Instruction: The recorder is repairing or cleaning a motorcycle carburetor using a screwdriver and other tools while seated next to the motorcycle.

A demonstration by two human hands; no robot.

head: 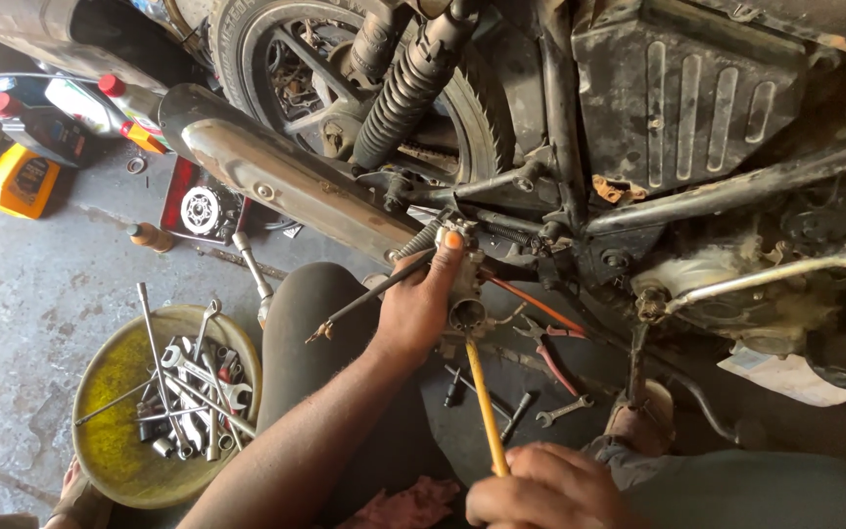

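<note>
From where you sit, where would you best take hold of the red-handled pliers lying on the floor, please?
Grip the pliers by their two red handles, which lie spread and bare. Come from above on the right hand's side; the jaws point toward the carburetor-like part that the left hand holds.

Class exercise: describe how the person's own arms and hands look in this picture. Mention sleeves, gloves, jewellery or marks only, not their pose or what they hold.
Both arms are bare to the frame edge, with no sleeves showing. The left hand and right hand wear no gloves, and no rings, watch or bracelets show. The left thumbnail is orange. Whether the hands are greasy cannot be told.
</note>
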